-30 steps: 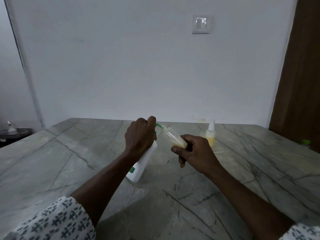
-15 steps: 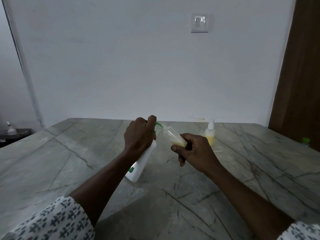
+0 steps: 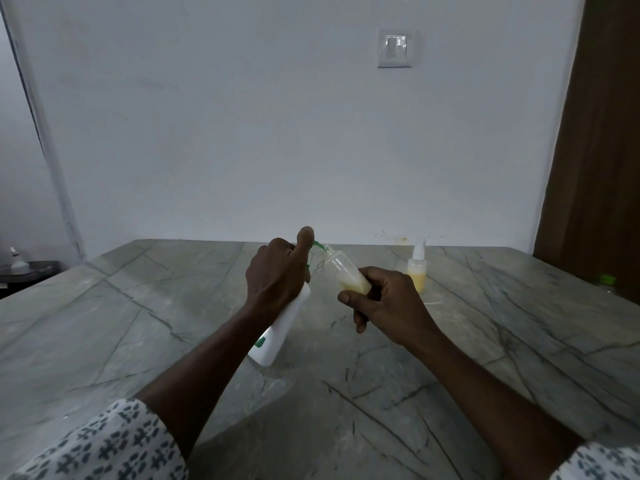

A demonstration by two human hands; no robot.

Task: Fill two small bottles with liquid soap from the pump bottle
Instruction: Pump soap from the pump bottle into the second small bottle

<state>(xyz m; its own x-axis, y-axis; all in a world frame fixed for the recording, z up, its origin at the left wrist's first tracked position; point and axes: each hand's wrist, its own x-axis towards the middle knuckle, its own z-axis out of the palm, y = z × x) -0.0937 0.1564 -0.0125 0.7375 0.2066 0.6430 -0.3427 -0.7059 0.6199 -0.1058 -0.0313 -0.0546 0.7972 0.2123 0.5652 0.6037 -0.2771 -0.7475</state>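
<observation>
Now our left hand (image 3: 275,277) wraps the tilted pump bottle (image 3: 282,327), thumb raised above its green nozzle (image 3: 320,246), while our right hand (image 3: 384,304) pinches the small bottle (image 3: 346,271), partly filled with yellow soap, mouth at the spout. We judge this the second fill, since another small bottle (image 3: 416,271) stands capped on the table (image 3: 138,306) behind. Next we need a steady press, keeping mouth and spout aligned.

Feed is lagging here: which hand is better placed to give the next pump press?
Left. The left hand wraps the tilted pump bottle, thumb at the pump head; the right hand holds the small bottle at the green nozzle.
</observation>
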